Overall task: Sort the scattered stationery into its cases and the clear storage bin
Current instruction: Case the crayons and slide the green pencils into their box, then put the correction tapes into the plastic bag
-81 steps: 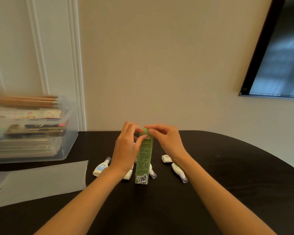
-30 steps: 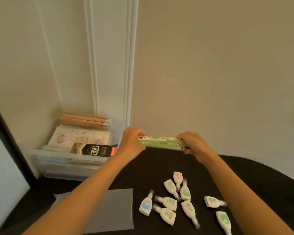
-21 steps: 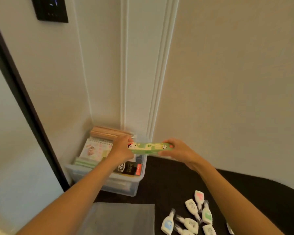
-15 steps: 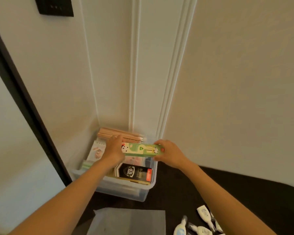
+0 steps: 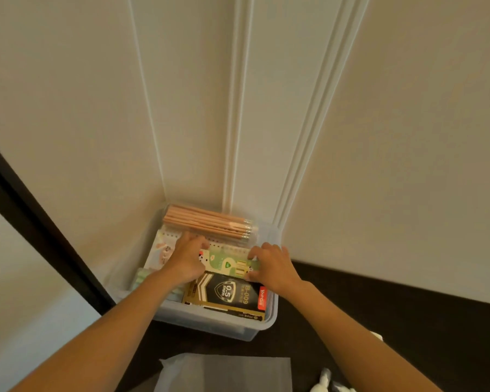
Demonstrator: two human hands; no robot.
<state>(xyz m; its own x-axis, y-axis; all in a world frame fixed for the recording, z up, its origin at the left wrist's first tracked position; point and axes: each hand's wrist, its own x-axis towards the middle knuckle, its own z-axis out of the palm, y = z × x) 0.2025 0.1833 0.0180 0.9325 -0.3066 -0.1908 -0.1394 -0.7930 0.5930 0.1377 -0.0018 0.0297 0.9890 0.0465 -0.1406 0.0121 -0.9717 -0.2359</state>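
Two bare arms are showing with no sleeves at all near the clear bin (image 5: pixel 262 325), and the left hand (image 5: pixel 186 264) and right hand (image 5: pixel 275 268) are wearing nothing.

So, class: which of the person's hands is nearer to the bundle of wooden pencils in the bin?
The left hand. It grips the green case just below the wooden pencils; the right hand holds the case's other end, off to the pencils' lower right.

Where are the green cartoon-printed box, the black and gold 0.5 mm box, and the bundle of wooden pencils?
green cartoon-printed box (image 5: pixel 229 263), head view, middle of top face
black and gold 0.5 mm box (image 5: pixel 227 292), head view, printed badge
bundle of wooden pencils (image 5: pixel 207 222), head view, mid-shafts
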